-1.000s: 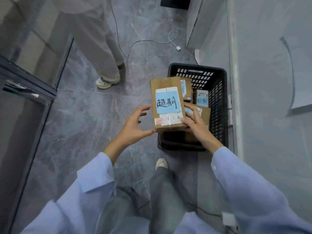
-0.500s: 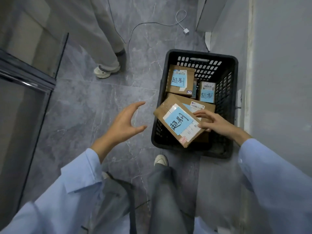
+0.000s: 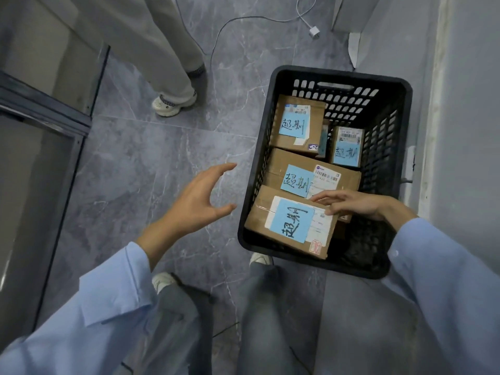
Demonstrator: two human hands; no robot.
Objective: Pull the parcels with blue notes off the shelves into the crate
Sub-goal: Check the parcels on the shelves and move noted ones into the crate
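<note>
Four parcels with blue notes are counted in one black crate (image 3: 338, 74) set on the grey floor (image 3: 162, 163), just beside the right-hand wall (image 3: 465, 131). Two parcels, a larger (image 3: 295, 136) and a smaller (image 3: 347, 147), lie at the far end; a third (image 3: 286, 163) lies across the middle. The nearest parcel (image 3: 265, 220) is tilted, its near edge at the crate's near rim, and is touched on top by the straightened fingers of the right hand (image 3: 359, 204). The left hand (image 3: 197, 201) is held spread and empty over the bare floor left of the crate. The crate's near right corner is left uncovered.
</note>
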